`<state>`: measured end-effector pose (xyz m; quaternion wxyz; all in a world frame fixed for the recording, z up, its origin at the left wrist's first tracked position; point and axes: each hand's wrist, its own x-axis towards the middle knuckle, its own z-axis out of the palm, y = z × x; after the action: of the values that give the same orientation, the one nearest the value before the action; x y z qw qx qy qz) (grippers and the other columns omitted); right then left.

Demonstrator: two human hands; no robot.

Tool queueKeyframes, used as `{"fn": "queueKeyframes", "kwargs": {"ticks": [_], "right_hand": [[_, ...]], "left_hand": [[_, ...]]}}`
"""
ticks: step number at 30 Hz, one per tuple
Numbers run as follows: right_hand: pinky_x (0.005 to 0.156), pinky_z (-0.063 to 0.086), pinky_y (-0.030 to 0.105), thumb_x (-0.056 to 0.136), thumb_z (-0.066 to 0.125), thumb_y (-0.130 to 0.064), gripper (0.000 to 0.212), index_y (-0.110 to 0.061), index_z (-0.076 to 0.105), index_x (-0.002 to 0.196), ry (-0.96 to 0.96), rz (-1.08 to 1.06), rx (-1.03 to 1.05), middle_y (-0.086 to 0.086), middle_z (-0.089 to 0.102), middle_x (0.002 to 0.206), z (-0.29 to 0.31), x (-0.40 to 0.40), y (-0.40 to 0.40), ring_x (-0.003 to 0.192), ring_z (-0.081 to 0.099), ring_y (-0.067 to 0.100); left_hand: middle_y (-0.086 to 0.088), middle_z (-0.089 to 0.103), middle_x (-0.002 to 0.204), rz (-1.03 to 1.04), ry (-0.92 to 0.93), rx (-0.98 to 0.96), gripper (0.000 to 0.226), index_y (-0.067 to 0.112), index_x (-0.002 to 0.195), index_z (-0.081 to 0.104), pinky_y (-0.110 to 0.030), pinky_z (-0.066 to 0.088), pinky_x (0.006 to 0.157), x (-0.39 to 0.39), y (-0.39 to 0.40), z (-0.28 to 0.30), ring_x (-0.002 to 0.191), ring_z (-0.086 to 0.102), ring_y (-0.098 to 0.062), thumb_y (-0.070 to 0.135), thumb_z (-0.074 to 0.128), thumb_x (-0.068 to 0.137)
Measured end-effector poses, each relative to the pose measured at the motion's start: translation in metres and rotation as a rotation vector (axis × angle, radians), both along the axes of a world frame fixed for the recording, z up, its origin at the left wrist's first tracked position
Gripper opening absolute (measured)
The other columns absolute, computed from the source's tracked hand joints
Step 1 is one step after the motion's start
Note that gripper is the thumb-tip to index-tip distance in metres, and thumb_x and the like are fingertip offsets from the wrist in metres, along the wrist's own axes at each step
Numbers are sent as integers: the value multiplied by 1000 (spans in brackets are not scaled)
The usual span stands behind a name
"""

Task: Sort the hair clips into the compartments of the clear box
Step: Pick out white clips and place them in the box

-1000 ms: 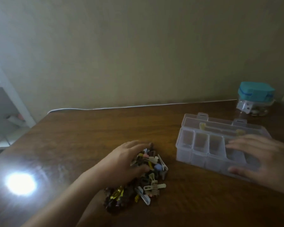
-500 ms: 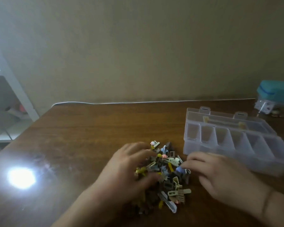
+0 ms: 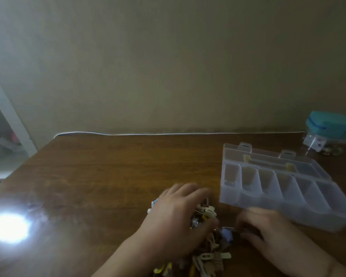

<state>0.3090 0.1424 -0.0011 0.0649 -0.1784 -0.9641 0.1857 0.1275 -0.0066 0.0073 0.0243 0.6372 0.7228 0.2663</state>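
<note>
Hair clips (image 3: 206,254): heaped in a mixed pile on the bench (image 3: 108,176), near its front edge; partly covered by both hands
Left hand (image 3: 176,218): laid palm down over the left of the pile, fingers spread and loosely curled; whether a clip is gripped cannot be told
Right hand (image 3: 272,236): placed at the right edge of the pile, fingertips drawn together by a blue clip (image 3: 227,234); grip blurred, cannot be told
Clear box (image 3: 328,220): lid open, set right of the pile; nearest compartments apparently unfilled
Jar (image 3: 328,134): teal-lidded; stood behind the box
</note>
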Motion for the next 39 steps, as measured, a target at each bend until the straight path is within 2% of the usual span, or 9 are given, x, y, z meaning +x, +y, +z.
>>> {"fn": "queueKeyframes", "kwargs": {"ticks": [5, 10, 13, 18, 23, 27, 34, 37, 39], "right_hand": [[76, 47, 10, 85, 65, -29, 23, -49, 58, 95, 247, -39, 24, -31, 54, 107, 16, 11, 2, 101, 52, -10], [78, 48, 9, 79, 62, -11, 26, -33, 62, 93, 569, -56, 164, -23, 58, 94, 32, 15, 22, 93, 56, -6], [72, 49, 16, 80, 64, -9, 23, -28, 68, 91, 460, -32, 235, -17, 60, 96, 43, 5, 39, 88, 56, -2], [71, 39, 5, 77, 70, 5, 30, -23, 72, 86, 238, 130, 290, -12, 58, 92, 35, -14, 42, 86, 51, 2], [76, 44, 15, 87, 56, 1, 31, -28, 63, 99, 145, 187, 184, -17, 55, 94, 21, -18, 36, 90, 50, -1], [83, 44, 14, 88, 51, 1, 33, -29, 58, 98, 179, 146, 82, -20, 56, 88, 13, -9, 36, 95, 52, -4], [72, 50, 26, 80, 59, -19, 12, -22, 69, 85, 374, 213, 277, -11, 64, 83, 31, -3, -1, 79, 58, 8], [60, 50, 22, 80, 56, -35, 15, -36, 67, 90, 4, 343, 271, -20, 59, 80, 27, -5, -30, 71, 55, 0], [75, 49, 28, 89, 45, -42, 27, -41, 58, 113, -135, 356, 336, -19, 58, 100, 19, -10, -35, 89, 56, 3]], "left_hand": [[17, 48, 145, 62, 186, 4, 46, 43, 139, 41, -38, 32, 114, 7, 53, 3, 136, 42, -12, 48, 52, 94], [11, 67, 118, 27, 96, 18, 26, 30, 119, 62, -39, 49, 97, 18, 59, -4, 105, 63, -11, 34, 58, 94], [12, 70, 110, -28, 115, 19, 23, 29, 115, 68, -35, 49, 92, 29, 47, -2, 98, 64, -10, 33, 60, 93], [18, 68, 113, 12, 88, 57, 30, 35, 124, 58, -20, 45, 90, 25, 15, 0, 106, 58, 0, 34, 58, 94], [20, 65, 118, 71, 136, 3, 25, 34, 120, 63, -31, 48, 98, -5, -6, -11, 115, 55, -2, 30, 58, 96], [20, 63, 121, -25, 134, -85, 26, 36, 119, 64, -34, 47, 100, -15, -5, -16, 118, 53, 0, 35, 59, 93], [19, 68, 112, 10, 193, -43, 17, 32, 102, 72, -34, 41, 103, -21, -8, -18, 111, 57, -5, 31, 59, 91], [19, 68, 106, 38, 190, -13, 27, 33, 96, 73, -32, 40, 103, -23, -9, -19, 108, 58, -5, 37, 47, 89], [19, 68, 105, 41, 191, -12, 26, 34, 94, 73, -33, 41, 103, -23, -9, -20, 107, 58, -5, 35, 48, 88]]}}
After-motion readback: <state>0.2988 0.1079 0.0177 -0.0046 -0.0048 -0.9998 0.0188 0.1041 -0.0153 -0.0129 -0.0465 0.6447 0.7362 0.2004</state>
